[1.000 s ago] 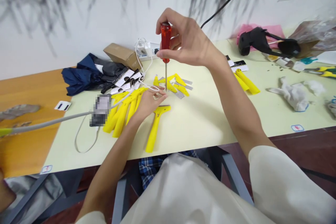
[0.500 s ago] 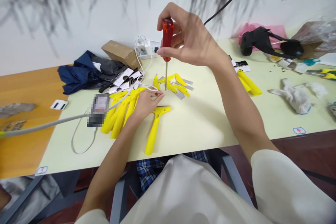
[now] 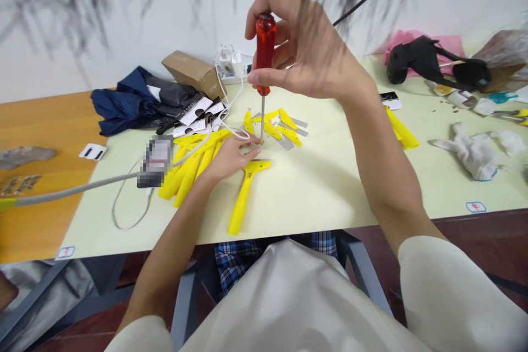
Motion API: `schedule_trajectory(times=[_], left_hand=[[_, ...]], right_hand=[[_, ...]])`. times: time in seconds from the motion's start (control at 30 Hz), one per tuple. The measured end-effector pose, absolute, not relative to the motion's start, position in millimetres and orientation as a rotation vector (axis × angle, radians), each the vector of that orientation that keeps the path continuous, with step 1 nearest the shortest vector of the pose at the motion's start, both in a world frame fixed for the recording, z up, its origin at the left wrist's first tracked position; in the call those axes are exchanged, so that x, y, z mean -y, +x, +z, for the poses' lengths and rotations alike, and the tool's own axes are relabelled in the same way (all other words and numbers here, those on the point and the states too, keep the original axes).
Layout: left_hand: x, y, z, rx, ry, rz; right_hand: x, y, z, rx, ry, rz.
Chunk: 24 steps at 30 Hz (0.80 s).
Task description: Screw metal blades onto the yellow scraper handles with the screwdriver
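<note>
- Here, the right hand (image 3: 305,49) is clamping a red-handled screwdriver (image 3: 264,49) upright between thumb and fingers, its steel shaft (image 3: 261,115) pointing straight down.
- The left hand (image 3: 231,158) is resting open, holding nothing, its fingers (image 3: 247,146) together and just beside the shaft tip.
- A yellow scraper (image 3: 243,198) is lying just below those fingers.
- Yellow handles (image 3: 190,170) are lying heaped under the left palm; steel blades (image 3: 285,142) are lying beyond, on the pale tabletop (image 3: 313,192).

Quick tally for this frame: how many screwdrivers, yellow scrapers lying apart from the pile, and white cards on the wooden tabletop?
Red-handled screwdriver: 1
Yellow scraper apart from the pile: 1
White card on the wooden tabletop: 1
Total: 3
</note>
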<state>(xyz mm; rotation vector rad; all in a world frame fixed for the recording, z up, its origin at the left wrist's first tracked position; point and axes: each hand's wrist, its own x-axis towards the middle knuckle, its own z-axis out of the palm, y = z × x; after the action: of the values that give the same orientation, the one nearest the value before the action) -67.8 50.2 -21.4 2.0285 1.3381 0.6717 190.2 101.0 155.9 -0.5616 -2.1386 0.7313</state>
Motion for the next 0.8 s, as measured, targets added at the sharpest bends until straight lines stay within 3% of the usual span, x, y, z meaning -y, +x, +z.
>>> schedule_trajectory(times=[0.2,0.43,0.8], left_hand=[[-43.6,-79.8,0.3,-1.177,2.079,0.433],[-24.4,-74.7,-4.1,-1.363,2.259,0.299],[-34.2,-73.8,-3.8,-1.324,2.07,0.493]], right_hand=[[-97.1,191.8,160.5,2.154,-0.684,0.741],[-103.6,201.9,158.5,2.242,-0.72,0.644],[-108.4,186.8,147.2,2.394,-0.811,0.393]])
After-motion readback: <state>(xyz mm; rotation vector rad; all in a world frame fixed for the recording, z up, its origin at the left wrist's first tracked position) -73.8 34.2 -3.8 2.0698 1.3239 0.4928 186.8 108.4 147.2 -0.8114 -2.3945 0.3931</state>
